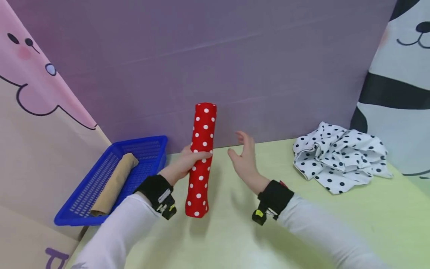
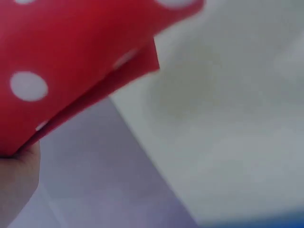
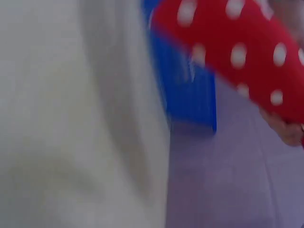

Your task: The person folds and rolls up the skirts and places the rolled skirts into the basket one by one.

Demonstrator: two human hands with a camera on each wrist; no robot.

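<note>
My left hand point(image 1: 183, 164) grips a rolled red cloth with white dots point(image 1: 201, 175) near its middle, thumb across the front. The roll stands nearly upright above the table, its top leaning slightly right. In the left wrist view a loose edge of the red cloth point(image 2: 85, 61) shows below the roll. My right hand point(image 1: 246, 160) is held to the right of the roll, apart from it, fingers spread and holding nothing. The right wrist view shows the red roll point(image 3: 237, 57) with fingertips of the left hand point(image 3: 285, 128) behind it.
A blue plastic basket point(image 1: 147, 144) stands at the left with a tan cloth roll point(image 1: 115, 183) inside. A crumpled white cloth with black dots point(image 1: 339, 157) lies at the right on the pale green table point(image 1: 228, 239). A purple backdrop point(image 1: 268, 74) rises behind.
</note>
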